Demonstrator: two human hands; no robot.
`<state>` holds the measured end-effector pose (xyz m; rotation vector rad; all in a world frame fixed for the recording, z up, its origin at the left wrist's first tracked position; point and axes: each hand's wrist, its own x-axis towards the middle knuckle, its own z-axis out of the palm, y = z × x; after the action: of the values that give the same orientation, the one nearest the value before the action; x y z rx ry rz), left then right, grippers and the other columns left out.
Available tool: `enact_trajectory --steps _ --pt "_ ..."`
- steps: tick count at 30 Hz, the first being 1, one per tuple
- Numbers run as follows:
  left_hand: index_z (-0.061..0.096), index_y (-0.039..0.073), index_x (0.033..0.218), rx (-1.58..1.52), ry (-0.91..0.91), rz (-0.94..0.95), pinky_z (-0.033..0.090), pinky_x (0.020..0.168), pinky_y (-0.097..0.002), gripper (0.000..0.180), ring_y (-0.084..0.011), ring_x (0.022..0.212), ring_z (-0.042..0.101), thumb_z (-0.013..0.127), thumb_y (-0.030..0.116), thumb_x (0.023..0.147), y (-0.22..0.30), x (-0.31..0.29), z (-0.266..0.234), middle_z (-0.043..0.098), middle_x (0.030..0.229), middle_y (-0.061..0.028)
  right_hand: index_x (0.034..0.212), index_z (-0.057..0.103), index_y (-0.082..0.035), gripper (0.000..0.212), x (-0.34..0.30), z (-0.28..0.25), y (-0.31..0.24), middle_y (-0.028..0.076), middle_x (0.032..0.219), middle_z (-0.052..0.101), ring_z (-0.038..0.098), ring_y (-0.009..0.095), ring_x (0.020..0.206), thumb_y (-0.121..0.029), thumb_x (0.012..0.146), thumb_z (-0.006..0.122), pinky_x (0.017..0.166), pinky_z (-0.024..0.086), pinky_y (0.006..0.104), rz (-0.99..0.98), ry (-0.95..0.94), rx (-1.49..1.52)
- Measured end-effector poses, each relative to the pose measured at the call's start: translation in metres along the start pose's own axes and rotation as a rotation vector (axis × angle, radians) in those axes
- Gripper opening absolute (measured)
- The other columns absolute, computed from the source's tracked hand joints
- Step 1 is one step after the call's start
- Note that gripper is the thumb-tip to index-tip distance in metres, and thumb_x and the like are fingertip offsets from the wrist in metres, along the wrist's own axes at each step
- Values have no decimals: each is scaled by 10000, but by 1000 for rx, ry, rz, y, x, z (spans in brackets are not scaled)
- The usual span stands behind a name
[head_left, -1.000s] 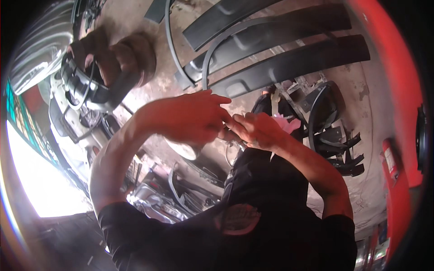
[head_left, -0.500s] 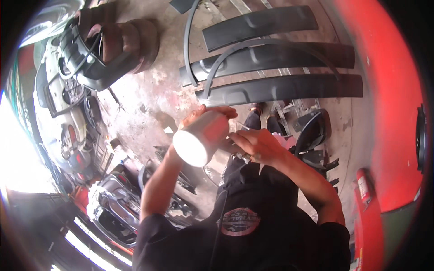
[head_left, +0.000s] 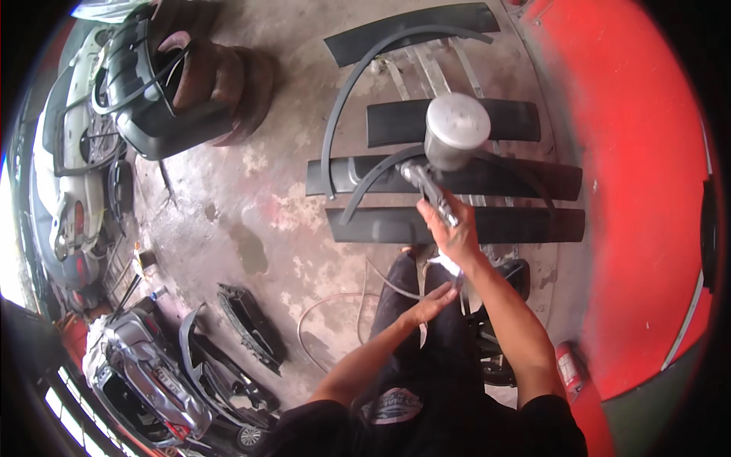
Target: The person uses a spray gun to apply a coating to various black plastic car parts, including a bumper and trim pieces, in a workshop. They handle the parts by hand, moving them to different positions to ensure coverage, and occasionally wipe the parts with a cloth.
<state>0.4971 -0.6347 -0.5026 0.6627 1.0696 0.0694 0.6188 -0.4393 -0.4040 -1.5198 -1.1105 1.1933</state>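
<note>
Our left hand (head_left: 434, 303) hangs open, fingers loose, near the air hose (head_left: 358, 305). Our right hand (head_left: 454, 232) grips the spray gun (head_left: 445, 148) over the dark trim panels (head_left: 457, 225); we should keep the cup upright and passes even.

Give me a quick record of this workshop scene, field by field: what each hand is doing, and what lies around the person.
Place: workshop with a stained concrete floor
Right hand: grips a spray gun with a metal cup on top, held out over the dark panels
Left hand: open, low near the legs, by a thin hose; whether it touches it cannot be told
Work pieces: long dark trim panels laid across a rack
Right side: red wall
Left side: car body parts and bumpers on the floor
</note>
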Motion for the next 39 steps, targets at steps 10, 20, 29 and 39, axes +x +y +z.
enact_trajectory --steps 10,20,29,39 --pt "594 49 1176 778 295 -63 519 847 -521 376 -454 1013 642 684 306 916 -126 -28 -118 675 1081 -233 906 714 30 455 230 -121 85 254 805 709 709 424 788 -425 930 699 701 523 457 204 712 -663" --pt "639 80 1130 656 209 11 515 862 -514 262 -447 1032 633 670 251 934 -135 -49 -121 668 1082 -225 1074 707 -10 484 267 -61 76 244 848 713 700 431 869 -463 902 699 775 530 481 -29 245 -311" --pt "662 73 1125 727 193 88 519 860 -514 270 -437 1024 645 683 258 930 -121 -40 -114 672 1083 -224 936 712 31 462 273 -154 134 236 782 713 727 377 764 -430 921 698 701 527 467 94 625 -502" --pt "664 62 1179 605 240 55 510 902 -500 309 -437 1069 634 665 259 940 -102 -46 -96 679 1108 -223 1020 723 -52 353 292 -122 81 214 854 722 690 445 876 -387 914 690 745 524 499 -72 634 -651"
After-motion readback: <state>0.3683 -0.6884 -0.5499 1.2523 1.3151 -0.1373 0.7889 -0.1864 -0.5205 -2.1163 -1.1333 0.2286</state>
